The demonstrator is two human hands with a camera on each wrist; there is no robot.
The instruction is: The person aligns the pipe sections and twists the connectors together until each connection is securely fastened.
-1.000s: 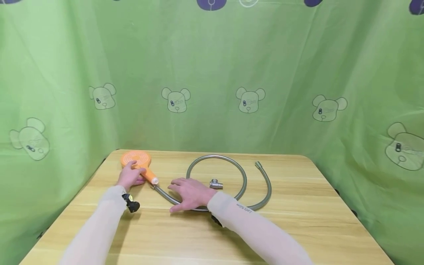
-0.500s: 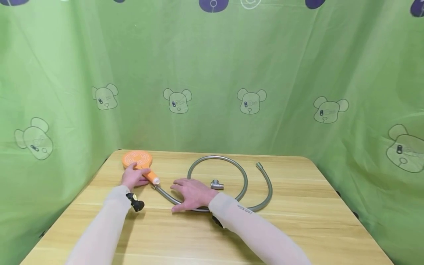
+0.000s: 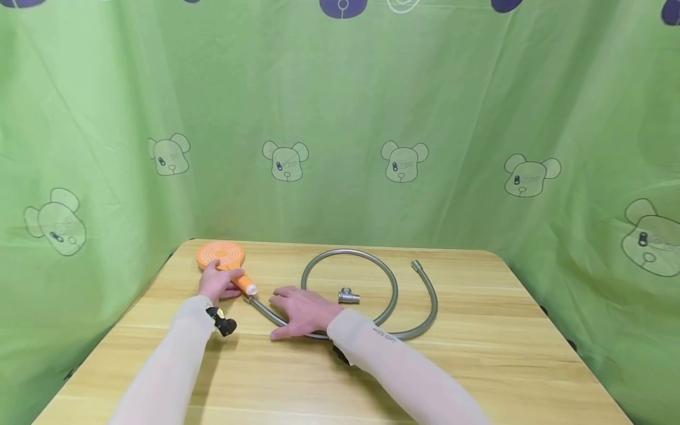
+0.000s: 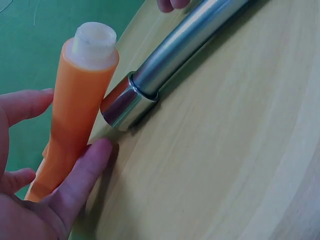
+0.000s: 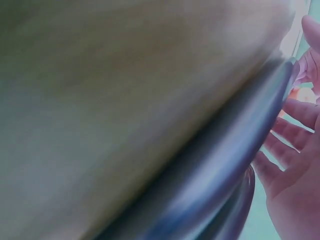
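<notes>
An orange shower head (image 3: 220, 256) lies face up at the table's far left, its handle (image 4: 75, 115) ending in a white threaded tip (image 4: 94, 39). My left hand (image 3: 219, 284) grips that handle, thumb (image 4: 86, 172) on one side and fingers (image 4: 24, 104) on the other. A metal hose (image 3: 396, 288) loops across the table; its shiny end nut (image 4: 124, 105) lies right beside the handle's tip, not joined to it. My right hand (image 3: 299, 309) rests flat on the hose with fingers spread. The right wrist view shows the hose (image 5: 220, 165) as a blur beside straight fingers (image 5: 292, 162).
A small metal tee fitting (image 3: 347, 295) sits inside the hose loop, just right of my right hand. The wooden table (image 3: 478, 366) has rounded far corners. Green printed cloth (image 3: 340, 118) hangs close round the back and both sides.
My right hand has slid slightly left along the hose. The left hand stays on the orange handle, and nothing else has moved.
</notes>
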